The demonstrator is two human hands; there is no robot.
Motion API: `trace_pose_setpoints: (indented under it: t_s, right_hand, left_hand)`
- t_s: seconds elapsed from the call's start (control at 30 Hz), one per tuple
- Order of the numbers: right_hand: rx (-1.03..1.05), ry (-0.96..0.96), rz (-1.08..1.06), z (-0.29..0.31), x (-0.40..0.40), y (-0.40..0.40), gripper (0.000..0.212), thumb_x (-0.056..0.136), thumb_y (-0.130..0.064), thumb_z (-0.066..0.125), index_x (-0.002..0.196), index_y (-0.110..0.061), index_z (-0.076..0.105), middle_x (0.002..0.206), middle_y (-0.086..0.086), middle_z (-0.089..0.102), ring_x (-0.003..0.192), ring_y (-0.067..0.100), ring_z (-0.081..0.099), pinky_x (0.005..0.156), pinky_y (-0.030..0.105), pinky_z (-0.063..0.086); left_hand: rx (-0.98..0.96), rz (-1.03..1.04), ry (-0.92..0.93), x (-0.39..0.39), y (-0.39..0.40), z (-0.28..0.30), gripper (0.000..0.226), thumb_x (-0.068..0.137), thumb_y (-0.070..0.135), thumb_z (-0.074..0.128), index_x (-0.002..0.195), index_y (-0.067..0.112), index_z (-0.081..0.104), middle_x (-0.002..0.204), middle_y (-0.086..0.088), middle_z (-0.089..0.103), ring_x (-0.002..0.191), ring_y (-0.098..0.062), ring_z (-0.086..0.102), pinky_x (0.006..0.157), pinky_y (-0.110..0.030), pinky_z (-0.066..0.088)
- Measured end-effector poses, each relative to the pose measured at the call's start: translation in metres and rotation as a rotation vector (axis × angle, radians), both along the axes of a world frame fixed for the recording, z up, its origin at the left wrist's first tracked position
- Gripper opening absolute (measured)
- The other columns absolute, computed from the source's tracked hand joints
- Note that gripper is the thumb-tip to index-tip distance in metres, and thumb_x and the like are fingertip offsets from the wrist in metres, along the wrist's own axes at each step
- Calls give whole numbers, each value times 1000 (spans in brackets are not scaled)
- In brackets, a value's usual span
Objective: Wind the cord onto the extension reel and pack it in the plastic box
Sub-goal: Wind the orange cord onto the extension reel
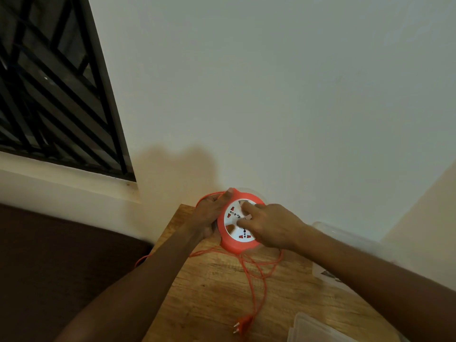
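A round orange extension reel (230, 246) with a white socket face is tilted up above the far end of the wooden table (209, 292). My left hand (208, 213) grips its left rim, thumb on the top edge. My right hand (269, 224) rests on the white face, fingers hooked into its recesses. The orange cord (256, 270) hangs from the reel in loose loops on the table and ends in a two-pin plug (243, 323) near the front. A clear plastic box (330, 233) stands at the right, partly hidden behind my right forearm.
A clear plastic lid (313, 328) lies at the table's front right corner. The table stands against a pale wall; a barred window (49, 95) with a white sill is at the left. A loop of cord hangs off the table's left edge over dark floor.
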State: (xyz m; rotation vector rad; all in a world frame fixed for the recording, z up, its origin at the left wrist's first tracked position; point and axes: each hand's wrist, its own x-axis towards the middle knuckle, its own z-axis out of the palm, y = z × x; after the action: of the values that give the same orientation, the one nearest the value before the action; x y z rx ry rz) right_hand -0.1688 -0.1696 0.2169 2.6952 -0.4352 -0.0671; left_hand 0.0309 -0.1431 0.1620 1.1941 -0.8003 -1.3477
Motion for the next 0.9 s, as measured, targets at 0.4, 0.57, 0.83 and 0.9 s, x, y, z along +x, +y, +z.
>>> trace_pose_setpoints:
  t_s: [0.4,0.57,0.83,0.9]
  right_hand:
    - [-64,234,255,12,-8,-7,55,84,-12,73,130,-29,48,146,18,40,105,35,61,58,36,57]
    - [-97,207,244,13,-4,-4,55,88,-14,68,134,-30,43,137,18,44,104,36,59,64,41,57]
    - [-201,208,69,4,11,12,61,89,-29,70,141,-38,39,110,13,60,93,27,62,63,34,51]
    - [-271,219,92,3,11,11,61,87,-32,72,140,-38,42,106,10,65,90,23,65,61,31,51]
  left_hand:
    - [-7,-105,-58,1,-3,-2,60,95,51,71,123,-2,70,122,-34,71,95,-44,71,93,-60,58]
    - [4,-139,-82,4,-5,0,47,86,56,77,107,13,80,112,-25,78,87,-37,77,82,-52,64]
    - [12,-121,-46,0,-6,-1,53,81,56,79,107,10,79,113,-25,78,91,-39,76,92,-59,60]
    - [10,-119,-42,-2,-5,1,56,80,57,79,108,8,78,115,-28,77,92,-40,75,95,-62,58]
